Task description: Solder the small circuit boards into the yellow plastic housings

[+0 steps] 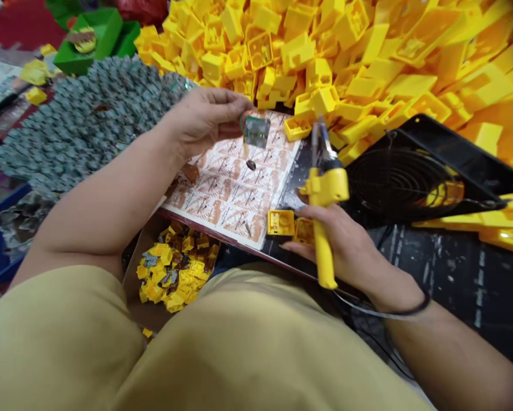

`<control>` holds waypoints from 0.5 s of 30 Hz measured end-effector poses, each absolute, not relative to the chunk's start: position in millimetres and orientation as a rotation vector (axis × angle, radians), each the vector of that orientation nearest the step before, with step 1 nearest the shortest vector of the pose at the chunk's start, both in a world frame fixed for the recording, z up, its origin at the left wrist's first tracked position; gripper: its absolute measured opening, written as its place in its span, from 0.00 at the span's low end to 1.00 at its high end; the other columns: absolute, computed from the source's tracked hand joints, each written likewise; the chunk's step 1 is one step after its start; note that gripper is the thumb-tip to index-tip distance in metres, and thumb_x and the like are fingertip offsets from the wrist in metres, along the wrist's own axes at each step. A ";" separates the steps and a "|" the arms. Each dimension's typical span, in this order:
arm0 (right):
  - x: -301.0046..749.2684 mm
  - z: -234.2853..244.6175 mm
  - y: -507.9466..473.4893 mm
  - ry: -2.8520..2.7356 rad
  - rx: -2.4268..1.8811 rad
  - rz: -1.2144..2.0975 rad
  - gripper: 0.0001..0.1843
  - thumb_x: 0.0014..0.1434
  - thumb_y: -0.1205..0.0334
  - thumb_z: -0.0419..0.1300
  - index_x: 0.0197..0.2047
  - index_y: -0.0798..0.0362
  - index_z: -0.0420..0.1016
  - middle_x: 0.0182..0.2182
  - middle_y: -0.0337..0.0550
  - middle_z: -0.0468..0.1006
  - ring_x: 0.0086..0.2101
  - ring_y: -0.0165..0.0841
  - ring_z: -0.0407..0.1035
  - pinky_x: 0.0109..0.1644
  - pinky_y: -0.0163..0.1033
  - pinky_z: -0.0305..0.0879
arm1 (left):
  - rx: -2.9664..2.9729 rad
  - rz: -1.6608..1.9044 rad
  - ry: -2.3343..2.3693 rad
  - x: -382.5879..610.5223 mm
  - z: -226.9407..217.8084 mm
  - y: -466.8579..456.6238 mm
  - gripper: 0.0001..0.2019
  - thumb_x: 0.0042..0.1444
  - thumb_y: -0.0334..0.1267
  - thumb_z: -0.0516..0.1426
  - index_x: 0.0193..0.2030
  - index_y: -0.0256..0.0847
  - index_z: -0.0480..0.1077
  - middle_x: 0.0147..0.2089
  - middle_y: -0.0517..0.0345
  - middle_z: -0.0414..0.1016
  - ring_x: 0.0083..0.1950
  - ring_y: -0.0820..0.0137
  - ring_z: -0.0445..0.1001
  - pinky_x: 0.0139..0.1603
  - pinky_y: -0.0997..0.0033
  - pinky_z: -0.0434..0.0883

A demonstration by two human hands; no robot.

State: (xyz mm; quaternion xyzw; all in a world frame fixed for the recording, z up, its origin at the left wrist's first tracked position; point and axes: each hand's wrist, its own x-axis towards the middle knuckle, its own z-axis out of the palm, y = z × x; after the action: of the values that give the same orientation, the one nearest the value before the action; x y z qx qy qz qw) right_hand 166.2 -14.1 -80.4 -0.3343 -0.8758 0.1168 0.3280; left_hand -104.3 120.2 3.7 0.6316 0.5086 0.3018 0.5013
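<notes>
My left hand is closed in a pinch on a small green-edged circuit board, raised above the patterned sheet. A thin lead hangs under the board, with a small dark round part at its lower end. In my right hand is a yellow soldering gun, its metal tip pointing up and away from me. Beside that hand, a small open yellow case lies at the sheet's edge, and a second yellow case is partly hidden by my fingers.
Yellow cases form a big heap at the back. Grey-green boards are massed on the left. At the right leans a black fan with a wire guard. Below the table edge, a carton holds yellow parts.
</notes>
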 end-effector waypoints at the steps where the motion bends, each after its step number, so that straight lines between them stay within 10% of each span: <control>1: 160.9 -81.9 -11.2 -2.321 -0.872 0.327 0.22 0.61 0.53 0.62 0.54 0.52 0.62 0.41 0.46 0.75 0.41 0.37 0.72 0.46 0.42 0.72 | 1.499 0.668 1.192 -96.3 -5.2 115.1 0.10 0.60 0.41 0.56 0.43 0.38 0.72 0.43 0.60 0.79 0.42 0.74 0.76 0.52 0.59 0.75; 9: 164.5 -85.7 -22.1 -2.288 -0.985 0.163 0.21 0.60 0.54 0.64 0.52 0.53 0.65 0.37 0.45 0.78 0.35 0.36 0.74 0.49 0.48 0.69 | 2.094 0.009 1.066 -56.6 -35.9 57.1 0.07 0.53 0.31 0.60 0.38 0.38 0.78 0.31 0.60 0.80 0.33 0.73 0.76 0.35 0.76 0.68; 15: 195.4 -42.3 -49.5 -2.142 -0.950 0.171 0.10 0.57 0.62 0.66 0.42 0.50 0.72 0.21 0.32 0.72 0.21 0.24 0.67 0.30 0.29 0.66 | 2.231 -0.068 1.158 -48.7 -40.4 39.0 0.08 0.54 0.31 0.58 0.39 0.38 0.79 0.35 0.58 0.82 0.36 0.72 0.77 0.38 0.76 0.66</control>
State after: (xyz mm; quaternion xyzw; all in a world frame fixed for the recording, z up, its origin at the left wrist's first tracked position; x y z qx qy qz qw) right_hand 195.4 -49.5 -42.3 -0.3732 -0.8410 0.0673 0.3859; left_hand -48.7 39.0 -40.4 0.8439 0.4381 -0.0256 0.3085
